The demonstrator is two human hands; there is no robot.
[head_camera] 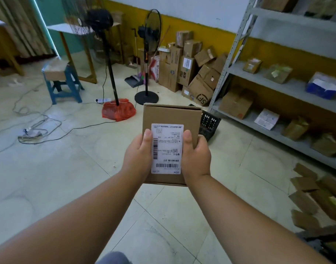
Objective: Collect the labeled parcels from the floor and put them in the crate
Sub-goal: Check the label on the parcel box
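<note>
- Blue stool (63, 82): far left, on the tiled floor (68, 178).
- Left hand (138, 155): clasps the parcel's left edge, thumb pressed on top.
- Parcel (171, 115): brown carton held above the floor between both hands, white label (167, 148) facing up.
- Right hand (196, 155): clasps the right edge, thumb on top.
- Crate (210, 123): black, on the floor just behind the parcel, partly hidden.
- Shelving (289, 88): right side, carrying boxes.

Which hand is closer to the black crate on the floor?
Right. The right hand grips the parcel on the side where the black crate shows behind it; the left hand holds the opposite side, farther from the crate.
</note>
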